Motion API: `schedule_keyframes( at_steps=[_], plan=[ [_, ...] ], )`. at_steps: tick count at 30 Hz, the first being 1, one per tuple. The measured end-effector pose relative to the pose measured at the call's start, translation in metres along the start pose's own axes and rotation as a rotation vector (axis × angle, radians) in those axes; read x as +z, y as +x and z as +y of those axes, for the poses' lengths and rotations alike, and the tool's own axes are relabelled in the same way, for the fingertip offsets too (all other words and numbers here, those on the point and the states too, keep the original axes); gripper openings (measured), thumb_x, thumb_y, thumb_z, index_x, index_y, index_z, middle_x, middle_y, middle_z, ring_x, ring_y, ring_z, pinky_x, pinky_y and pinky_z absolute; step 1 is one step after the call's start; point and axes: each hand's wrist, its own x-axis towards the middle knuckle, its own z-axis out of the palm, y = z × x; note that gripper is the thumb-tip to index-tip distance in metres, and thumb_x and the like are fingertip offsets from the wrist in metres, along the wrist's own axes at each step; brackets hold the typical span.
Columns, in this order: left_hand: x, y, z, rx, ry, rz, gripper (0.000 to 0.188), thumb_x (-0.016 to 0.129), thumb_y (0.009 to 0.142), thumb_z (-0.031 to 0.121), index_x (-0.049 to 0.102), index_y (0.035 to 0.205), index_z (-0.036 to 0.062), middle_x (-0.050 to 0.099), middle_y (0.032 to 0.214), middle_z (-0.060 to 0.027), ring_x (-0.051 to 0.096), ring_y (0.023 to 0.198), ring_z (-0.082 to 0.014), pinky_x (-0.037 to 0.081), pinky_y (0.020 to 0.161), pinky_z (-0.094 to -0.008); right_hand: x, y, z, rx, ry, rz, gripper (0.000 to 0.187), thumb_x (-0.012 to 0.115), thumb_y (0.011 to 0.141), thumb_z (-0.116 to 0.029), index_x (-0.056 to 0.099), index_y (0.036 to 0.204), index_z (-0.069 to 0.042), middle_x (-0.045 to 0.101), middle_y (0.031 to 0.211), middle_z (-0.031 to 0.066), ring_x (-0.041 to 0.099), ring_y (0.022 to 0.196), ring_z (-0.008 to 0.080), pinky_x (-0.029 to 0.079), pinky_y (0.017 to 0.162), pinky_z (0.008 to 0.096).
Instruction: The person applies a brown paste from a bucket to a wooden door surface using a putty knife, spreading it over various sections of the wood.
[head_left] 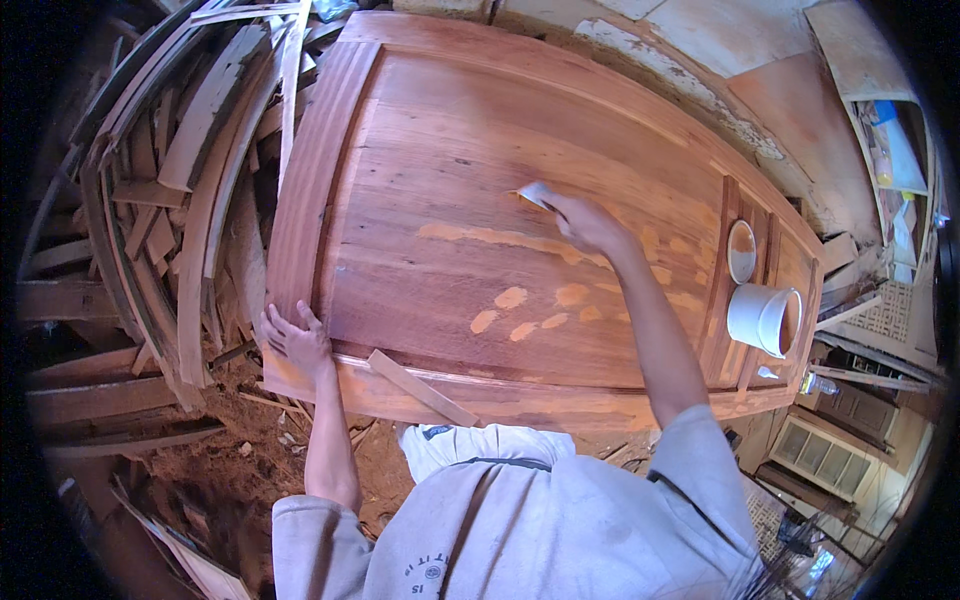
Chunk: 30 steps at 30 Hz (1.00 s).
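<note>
A large reddish wooden door (430,140) with a framed panel lies flat in front of me. My right hand (590,226) grips a putty knife (535,192), its pale blade at the panel's surface near the middle. Light orange filler patches (511,298) and a long smear of filler (470,235) mark the wood just nearer to me. My left hand (300,340) rests on the near left corner of the frame with its fingers spread, holding nothing. A loose thin wooden strip (422,388) lies slantwise across the near edge.
On the door's right end stand a white tub (762,320), a round lid (741,251) smeared with filler and a small white piece (767,373). Scrap boards (215,150) pile up along the left. Sawdust (220,470) covers the floor below. A shelf with bottles (897,150) is at far right.
</note>
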Motion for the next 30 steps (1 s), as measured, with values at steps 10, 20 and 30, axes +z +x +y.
schedule_keyframes(
  at_steps=[10,20,30],
  plan=[
    [0.003,0.001,-0.005,0.021,0.007,0.05,0.059,0.055,0.094,0.047,0.049,0.135,0.0045,0.046,0.139,-0.021,0.041,0.131,-0.0362,0.033,0.109,-0.0479,-0.01,0.039,-0.022,-0.138,-0.383,-0.205,0.027,0.05,0.09,-0.013,0.067,0.11,-0.016,0.069,0.095,0.0177,0.068,0.087,0.0365,0.053,0.078,0.0487],
    [-0.002,0.001,-0.003,-0.016,-0.014,0.022,0.06,0.054,0.094,0.049,0.05,0.135,0.0052,0.045,0.14,-0.0202,0.04,0.133,-0.0352,0.03,0.111,-0.0461,-0.023,0.01,0.008,-0.095,-0.517,-0.291,0.029,0.05,0.093,-0.021,0.063,0.119,-0.025,0.069,0.099,0.0118,0.067,0.089,0.0329,0.053,0.074,0.0478],
    [0.006,-0.002,-0.008,-0.064,-0.036,0.009,0.062,0.052,0.093,0.054,0.05,0.136,0.0087,0.043,0.143,-0.0192,0.039,0.134,-0.0339,0.027,0.112,-0.0494,-0.042,-0.034,0.122,0.054,-0.556,-0.411,0.034,0.053,0.093,-0.025,0.06,0.126,-0.028,0.068,0.09,0.0154,0.067,0.082,0.0338,0.052,0.072,0.0448]
  ],
)
